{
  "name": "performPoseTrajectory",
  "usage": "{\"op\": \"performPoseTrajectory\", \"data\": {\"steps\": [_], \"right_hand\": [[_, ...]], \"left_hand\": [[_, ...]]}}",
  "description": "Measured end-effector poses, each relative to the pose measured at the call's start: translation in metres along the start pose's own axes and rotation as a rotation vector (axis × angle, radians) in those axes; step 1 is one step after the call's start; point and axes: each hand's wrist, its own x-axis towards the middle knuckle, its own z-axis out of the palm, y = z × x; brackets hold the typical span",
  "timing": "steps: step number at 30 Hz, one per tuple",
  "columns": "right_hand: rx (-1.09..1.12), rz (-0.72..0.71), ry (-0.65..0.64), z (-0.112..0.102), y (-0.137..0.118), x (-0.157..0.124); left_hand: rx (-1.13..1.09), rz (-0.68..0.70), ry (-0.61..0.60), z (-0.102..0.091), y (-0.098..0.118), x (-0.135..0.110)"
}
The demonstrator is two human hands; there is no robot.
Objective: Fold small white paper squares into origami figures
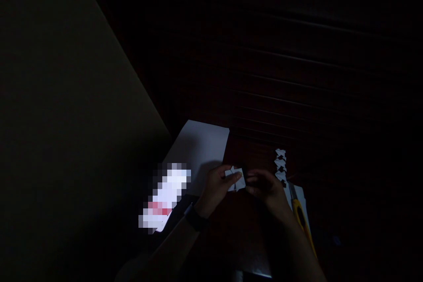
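Observation:
The scene is very dark. Both my hands meet over a dark wooden surface and pinch a small folded white paper piece (236, 178) between them. My left hand (218, 189) grips its left side with thumb and fingers closed; a dark watch (194, 217) sits on that wrist. On the right side of the piece, the fingers of my right hand (266, 189) are closed.
A white sheet of paper (201, 147) lies to the left of my hands. A row of small folded white pieces (280, 165) sits to the right. A yellow utility knife (300, 216) lies beside my right forearm. A blurred white patch (167, 196) is at the lower left.

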Motion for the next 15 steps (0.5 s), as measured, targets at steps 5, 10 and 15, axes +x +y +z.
{"op": "performPoseTrajectory", "data": {"steps": [5,10,15], "right_hand": [[-0.188,-0.079,-0.013,0.0031,-0.0015,0.0013],[-0.182,-0.115,-0.019,0.0058,-0.0021,0.0029],[-0.178,-0.136,0.021,0.0093,-0.0016,0.0038]], "left_hand": [[0.010,0.042,-0.048,0.0006,-0.0023,-0.0009],[0.071,0.057,-0.027,0.0011,-0.0015,-0.0006],[0.058,0.067,-0.024,0.0012,-0.0058,0.0005]]}}
